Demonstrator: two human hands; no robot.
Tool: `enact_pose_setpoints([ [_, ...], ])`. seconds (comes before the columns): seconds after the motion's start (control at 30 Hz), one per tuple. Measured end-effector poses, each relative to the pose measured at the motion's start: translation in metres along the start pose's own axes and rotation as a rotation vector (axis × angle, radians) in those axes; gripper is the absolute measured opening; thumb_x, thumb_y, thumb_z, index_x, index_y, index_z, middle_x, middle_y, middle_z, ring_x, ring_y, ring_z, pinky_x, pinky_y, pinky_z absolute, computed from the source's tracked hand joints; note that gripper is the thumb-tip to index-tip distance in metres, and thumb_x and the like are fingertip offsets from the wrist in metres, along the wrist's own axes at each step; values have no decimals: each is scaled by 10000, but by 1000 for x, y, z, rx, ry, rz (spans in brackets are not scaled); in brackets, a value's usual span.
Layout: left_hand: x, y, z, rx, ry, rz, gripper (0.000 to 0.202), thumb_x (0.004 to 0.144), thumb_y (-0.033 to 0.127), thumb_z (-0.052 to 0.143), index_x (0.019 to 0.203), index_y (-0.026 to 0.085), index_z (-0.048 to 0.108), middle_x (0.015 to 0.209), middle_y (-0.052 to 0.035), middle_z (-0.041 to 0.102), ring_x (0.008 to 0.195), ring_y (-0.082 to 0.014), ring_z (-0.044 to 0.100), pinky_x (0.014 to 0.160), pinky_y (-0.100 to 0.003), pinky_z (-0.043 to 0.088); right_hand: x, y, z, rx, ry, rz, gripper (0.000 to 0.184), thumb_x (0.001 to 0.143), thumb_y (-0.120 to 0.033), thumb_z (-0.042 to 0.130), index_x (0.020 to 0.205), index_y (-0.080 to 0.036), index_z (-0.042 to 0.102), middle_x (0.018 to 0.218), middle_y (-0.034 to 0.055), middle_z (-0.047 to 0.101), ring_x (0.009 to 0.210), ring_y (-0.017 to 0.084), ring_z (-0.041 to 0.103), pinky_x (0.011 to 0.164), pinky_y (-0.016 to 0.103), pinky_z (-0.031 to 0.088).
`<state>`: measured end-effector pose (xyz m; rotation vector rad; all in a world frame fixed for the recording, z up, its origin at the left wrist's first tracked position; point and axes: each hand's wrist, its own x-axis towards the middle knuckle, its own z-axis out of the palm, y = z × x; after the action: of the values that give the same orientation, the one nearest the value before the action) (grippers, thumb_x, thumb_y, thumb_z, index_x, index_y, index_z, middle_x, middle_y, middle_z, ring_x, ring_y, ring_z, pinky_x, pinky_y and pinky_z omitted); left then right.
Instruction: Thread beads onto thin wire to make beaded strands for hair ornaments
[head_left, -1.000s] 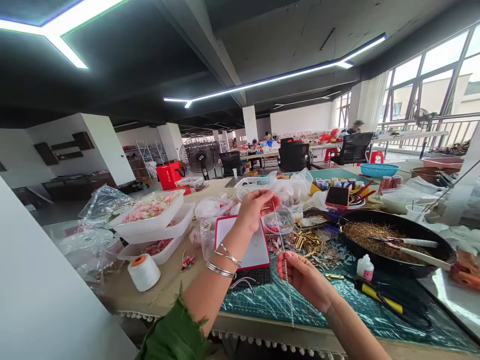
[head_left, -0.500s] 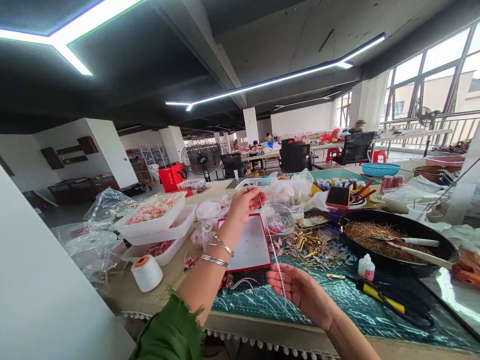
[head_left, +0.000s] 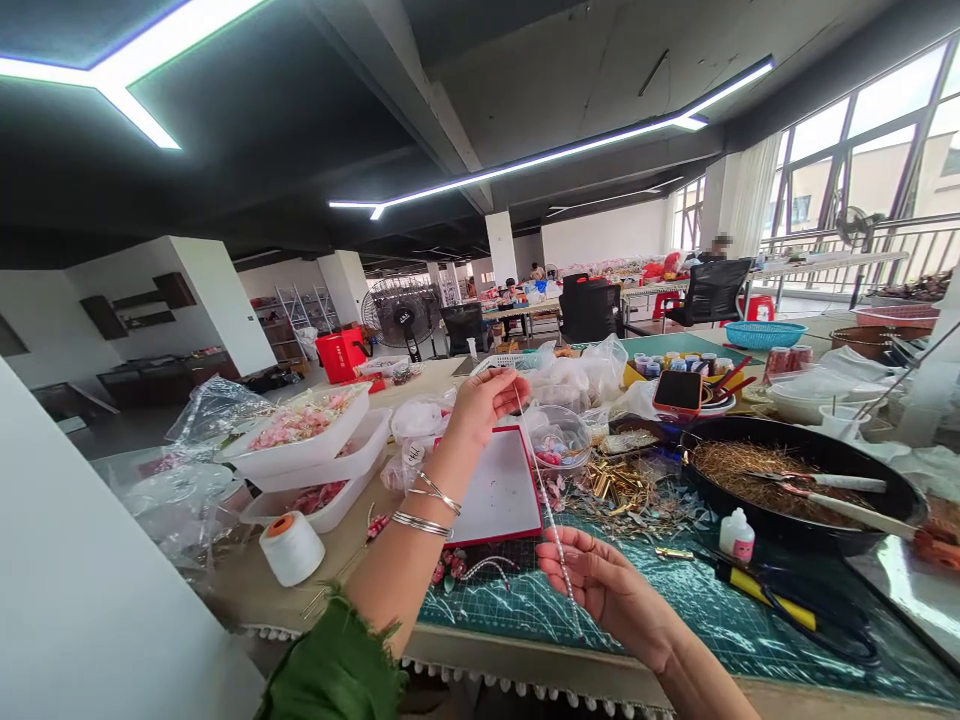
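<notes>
The left hand (head_left: 486, 405) pinches the top of a long, thin beaded strand (head_left: 550, 520) in a narrow grip between thumb and fingertips. The strand is one straight, glittering line of tiny pale beads, slanting down through the air between the two hands, above the green cutting mat (head_left: 495, 610) on the front of the desk (head_left: 232, 585). Its lower part crosses the fingers of the right hand (head_left: 607, 590), which lies palm-up and loosely curled; whether that hand grips the strand, I cannot tell. Two thin silver bangles (head_left: 424, 505) circle the left wrist, below a frayed green sleeve (head_left: 337, 670). Just past the left hand is one white board with a red rim (head_left: 499, 490), and beside it one clear round bowl (head_left: 559, 437) holds small beads. Shiny gold tube beads (head_left: 619, 483) lie in a loose heap on the mat. Further right, one wide black pan (head_left: 795, 470) is filled with straw-like fibres, and one small white bottle (head_left: 736, 535) stands before it. Toward the desk's left side sit three white plastic trays (head_left: 300, 440) with pink flowers and one cone of white thread (head_left: 291, 548).
</notes>
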<state>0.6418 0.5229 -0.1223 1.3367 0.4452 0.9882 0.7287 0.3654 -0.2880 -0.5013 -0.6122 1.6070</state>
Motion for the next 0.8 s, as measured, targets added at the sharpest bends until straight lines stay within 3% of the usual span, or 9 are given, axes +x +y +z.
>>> enact_pose_setpoints([
  [0.2, 3, 4, -5, -3, 8, 2, 128, 664, 244, 651, 727, 139, 612, 645, -38, 676, 658, -142, 627, 692, -286, 478, -5, -6, 9, -33, 20, -20, 276, 689, -155, 657, 961, -158, 607, 978, 87, 669, 862, 136, 612, 827, 257, 421],
  [0.37, 4, 8, -11, -26, -3, 20, 118, 680, 234, 648, 747, 144, 614, 655, -35, 680, 671, -135, 616, 711, -285, 465, 3, -2, 0, -64, 68, -33, 334, 605, -127, 717, 923, -165, 624, 935, 83, 684, 790, 140, 625, 752, 247, 453],
  [0.8, 5, 15, -22, -46, 5, 53, 128, 686, 228, 645, 777, 142, 618, 669, -32, 685, 695, -133, 615, 721, -280, 455, 5, -1, 3, -135, 103, -102, 293, 594, -198, 734, 874, -182, 650, 854, 66, 698, 736, 144, 619, 709, 266, 450],
])
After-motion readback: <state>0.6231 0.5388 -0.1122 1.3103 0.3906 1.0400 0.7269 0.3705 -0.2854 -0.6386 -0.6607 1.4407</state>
